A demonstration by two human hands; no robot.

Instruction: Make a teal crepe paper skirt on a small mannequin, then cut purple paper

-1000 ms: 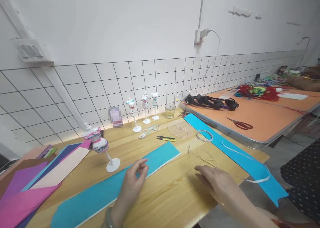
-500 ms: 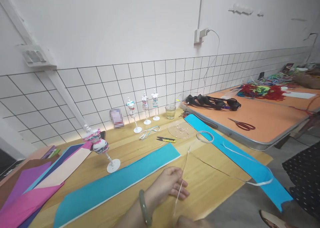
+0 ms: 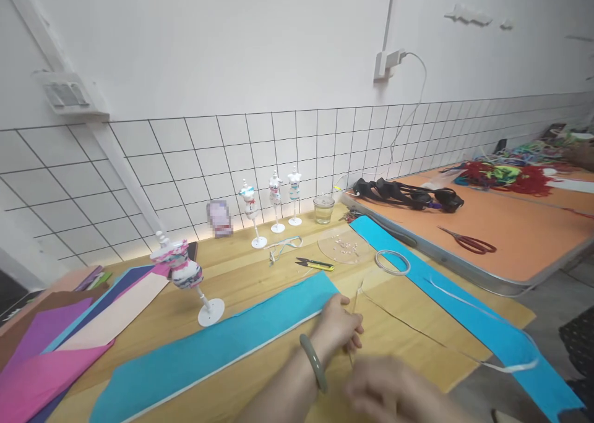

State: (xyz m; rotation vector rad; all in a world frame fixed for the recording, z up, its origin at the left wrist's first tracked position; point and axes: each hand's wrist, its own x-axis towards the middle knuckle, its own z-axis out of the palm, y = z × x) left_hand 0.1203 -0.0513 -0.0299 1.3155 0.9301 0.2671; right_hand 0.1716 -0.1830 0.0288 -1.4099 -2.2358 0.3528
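My left hand [image 3: 342, 325], with a green bangle [image 3: 313, 362] at the wrist, is over the near end of a teal fabric strip [image 3: 232, 339]. Its fingers are curled against a thin pale ribbon [image 3: 385, 311], which runs up from the hand, bends sharply and trails right over the table edge. Beside it, lower right, my right hand [image 3: 394, 386] is smeared by motion, so its fingers and any hold on the ribbon's lower end are unclear. A ribbon roll [image 3: 392, 262] lies beyond, partly on a bright blue strip [image 3: 464, 311].
Small dress-form figures [image 3: 183, 268] stand at left and back. Yellow thread snips [image 3: 315, 264], a clear disc of beads [image 3: 343, 247] and a glass [image 3: 323, 209] lie further back. Coloured sheets [image 3: 55, 349] are at left. Red scissors [image 3: 468, 240] rest on the orange table [image 3: 417, 219].
My left hand has moved right and slightly up, onto the strip's edge. My right hand has risen further into view, now blurred. The whole view has shifted slightly.
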